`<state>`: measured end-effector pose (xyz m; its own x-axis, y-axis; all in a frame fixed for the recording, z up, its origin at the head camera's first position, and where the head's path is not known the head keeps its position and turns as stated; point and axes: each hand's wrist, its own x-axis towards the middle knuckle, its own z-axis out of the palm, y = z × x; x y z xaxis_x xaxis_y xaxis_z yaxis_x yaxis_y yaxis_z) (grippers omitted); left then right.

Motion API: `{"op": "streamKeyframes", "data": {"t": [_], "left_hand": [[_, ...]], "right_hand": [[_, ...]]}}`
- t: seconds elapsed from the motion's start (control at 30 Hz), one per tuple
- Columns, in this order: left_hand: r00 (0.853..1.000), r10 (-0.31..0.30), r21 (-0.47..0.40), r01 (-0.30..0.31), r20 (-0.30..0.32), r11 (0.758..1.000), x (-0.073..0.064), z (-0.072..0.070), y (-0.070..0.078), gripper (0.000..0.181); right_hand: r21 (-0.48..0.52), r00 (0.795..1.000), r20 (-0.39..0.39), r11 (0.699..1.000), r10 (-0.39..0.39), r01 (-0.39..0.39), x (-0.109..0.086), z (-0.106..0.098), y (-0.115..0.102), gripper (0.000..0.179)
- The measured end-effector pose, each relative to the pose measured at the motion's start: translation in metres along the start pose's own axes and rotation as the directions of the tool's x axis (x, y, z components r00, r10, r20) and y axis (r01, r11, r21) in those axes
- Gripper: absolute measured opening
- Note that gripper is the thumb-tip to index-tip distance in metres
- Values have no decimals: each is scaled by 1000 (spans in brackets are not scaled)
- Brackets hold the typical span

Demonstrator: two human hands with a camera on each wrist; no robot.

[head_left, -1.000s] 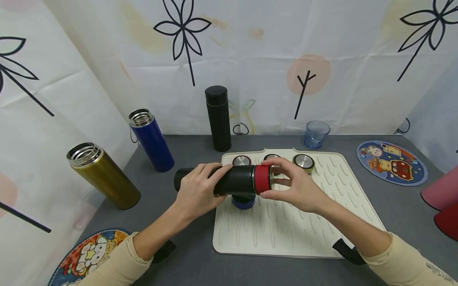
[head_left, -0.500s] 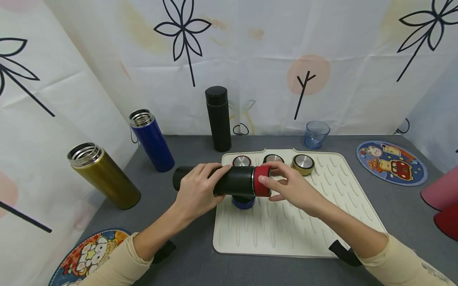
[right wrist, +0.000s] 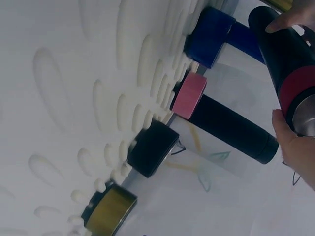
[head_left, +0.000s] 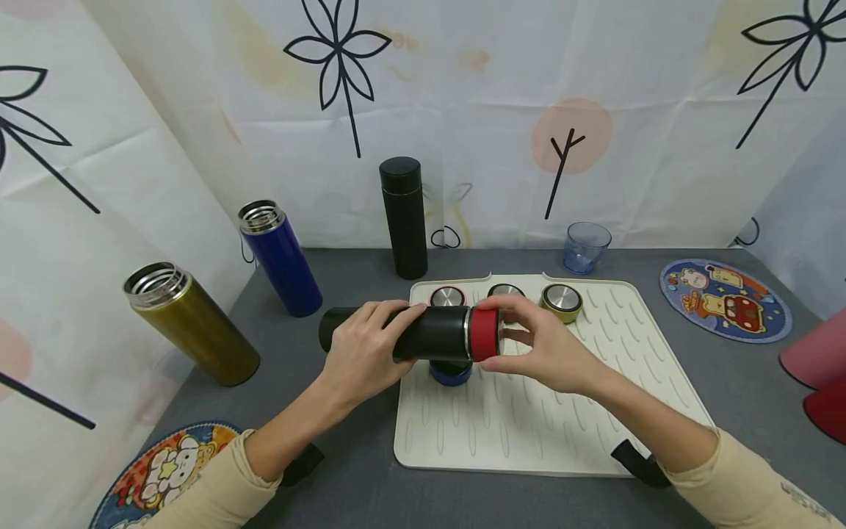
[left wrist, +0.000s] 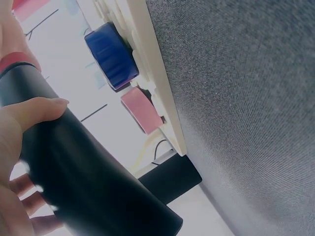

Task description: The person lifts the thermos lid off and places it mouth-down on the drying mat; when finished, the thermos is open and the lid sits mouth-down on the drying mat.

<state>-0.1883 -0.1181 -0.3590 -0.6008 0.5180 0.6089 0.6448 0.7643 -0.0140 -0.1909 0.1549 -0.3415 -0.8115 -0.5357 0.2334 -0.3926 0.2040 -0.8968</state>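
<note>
A black thermos [head_left: 432, 333] lies sideways in the air above the cream mat [head_left: 529, 441]. My left hand [head_left: 370, 345] grips its body from above, the thumb along the near side in the left wrist view. At the right end sits a red lid [head_left: 485, 334], which my right hand [head_left: 548, 345] pinches between thumb and fingers. The lid's silver top [right wrist: 306, 117] shows in the right wrist view. On the mat stand a blue lid [left wrist: 112, 55], a pink lid [right wrist: 189, 95], a black lid [right wrist: 153, 147] and a gold lid [right wrist: 112, 209].
Left of the mat stand an uncapped gold thermos [head_left: 198, 330] and an uncapped blue thermos [head_left: 284, 264]. A capped slim black flask [head_left: 405, 220] and a blue glass [head_left: 585, 248] are behind it. Round printed placemats [head_left: 725, 301] lie at both sides; pink and red objects [head_left: 822, 356] sit far right.
My right hand's fingers have turned about the red lid, thumb over the front and then back underneath. My left hand and the thermos have stayed nearly still.
</note>
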Motion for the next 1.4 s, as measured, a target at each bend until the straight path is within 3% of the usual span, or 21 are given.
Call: {"op": "streamKeyframes", "data": {"t": [0.1, 0.17, 0.27, 0.4, 0.47, 0.53, 0.73, 1.0, 1.17, 1.4], "left_hand": [[1000, -2, -3, 2, -2, 1000, 0, 0, 0, 70], [1000, -4, -2, 4, -4, 1000, 0, 0, 0, 70], [1000, -8, 3, 8, -6, 1000, -1, 0, 0, 70], [1000, -6, 9, 6, -10, 1000, -1, 0, 1, 70], [1000, -4, 9, 5, -11, 1000, -2, 0, 2, 70], [1000, -6, 9, 6, -10, 1000, -2, 0, 1, 70], [1000, -16, 14, 16, -8, 1000, -3, 0, 0, 71], [1000, -7, 25, 7, -1, 1000, 1, -3, 0, 71], [1000, -23, 5, 23, 20, 1000, 1, -4, -1, 71], [998, -47, -27, 47, 34, 999, -1, -2, -3, 74]], "right_hand": [[-89, 997, 12, 993, -81, 82, 0, -1, 1, 70], [-81, 998, 18, 995, -58, 60, 0, 0, 1, 74], [-17, 996, 8, 996, 84, -84, 0, 3, -3, 71], [172, 951, -1, 937, 308, -303, 3, 6, -8, 61], [263, 933, 11, 899, 361, -351, 5, 7, -10, 61], [271, 925, 12, 889, 380, -369, 5, 7, -12, 61], [209, 945, -1, 924, 328, -321, 3, 4, -11, 60], [190, 966, -18, 949, 260, -252, 0, 1, -8, 61], [137, 985, -23, 976, 171, -166, -2, -2, -6, 64], [161, 990, -47, 979, 131, -122, -4, -5, -4, 63]]}}
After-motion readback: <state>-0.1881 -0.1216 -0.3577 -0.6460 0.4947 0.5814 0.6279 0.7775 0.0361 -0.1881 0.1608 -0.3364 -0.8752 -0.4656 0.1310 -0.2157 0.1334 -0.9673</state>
